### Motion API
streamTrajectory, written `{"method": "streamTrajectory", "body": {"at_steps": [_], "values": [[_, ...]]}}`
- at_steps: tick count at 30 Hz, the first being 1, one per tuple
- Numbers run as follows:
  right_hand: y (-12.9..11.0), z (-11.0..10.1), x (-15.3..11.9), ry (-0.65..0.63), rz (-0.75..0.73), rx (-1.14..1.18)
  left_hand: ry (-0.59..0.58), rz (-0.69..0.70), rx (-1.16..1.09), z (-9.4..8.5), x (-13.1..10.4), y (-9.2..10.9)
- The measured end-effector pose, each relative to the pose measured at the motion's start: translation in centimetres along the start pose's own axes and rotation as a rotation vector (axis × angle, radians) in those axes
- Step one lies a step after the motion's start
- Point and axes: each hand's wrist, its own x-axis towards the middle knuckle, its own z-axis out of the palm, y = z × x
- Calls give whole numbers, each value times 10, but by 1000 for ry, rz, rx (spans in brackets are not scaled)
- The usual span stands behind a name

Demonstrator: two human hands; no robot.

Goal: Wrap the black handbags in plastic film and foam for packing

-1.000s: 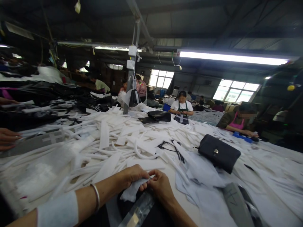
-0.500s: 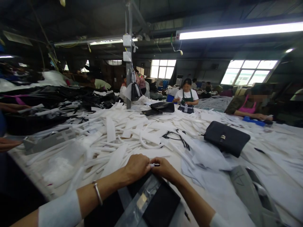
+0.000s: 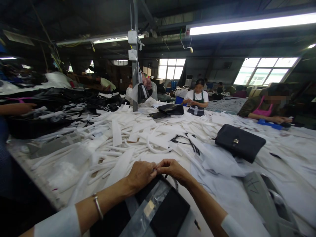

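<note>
Pinching a half-hidden piece [image 3: 154,170] — left hand [image 3: 142,174], right hand [image 3: 172,169], black bag [image 3: 171,212] below, clear plastic strip [image 3: 157,195] across.

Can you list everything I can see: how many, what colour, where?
Table: one, pale, across the foreground.
White strips: many, white, heaped over the table.
Black piece: one, black, front centre.
Plastic strip: one, clear, across the black piece.
Clasped bag: one, dark, right side.
Black bags: at least two, black, beyond the strips.
Cords: several, black, mid-table.
Grey pieces: two, grey, left and right.
Pole: one, grey, centre back.
Windows: at least two, white, back wall.
Lamps: several, white, overhead.
Co-workers: several, white, pink and other clothing, around.
Sleeves: two, pale blue, forearms.
Bracelet: one, silver, left wrist.
Left hand: one, bare, above the black piece.
Right hand: one, bare, fingertips meeting the left's.
</note>
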Motion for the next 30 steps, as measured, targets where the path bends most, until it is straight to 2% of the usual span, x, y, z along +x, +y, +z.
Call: {"method": "streamTrajectory", "body": {"at_steps": [3,9,14,16,20,21,25,27,30], "values": [[3,2,-1,79,-59,-50,-46,-53,-212,1,3,0],[-2,10,-10,307,-264,-249,-271,-148,-534,11,22,-6],[2,16,-19,415,-342,-365,-356,-205,-891,15,32,-9],[7,15,-24,375,-336,-463,-387,-242,-963,16,31,-11],[15,3,-35,185,-335,-597,-409,-314,-963,13,29,-15],[15,-1,-36,195,-345,-581,-413,-325,-956,12,29,-16],[10,-14,-31,380,-394,-529,-413,-336,-898,6,29,-15],[6,-14,-25,356,-448,-650,-406,-327,-867,5,29,-13],[2,-4,-15,227,-542,-885,-388,-316,-841,6,29,-12]]}}
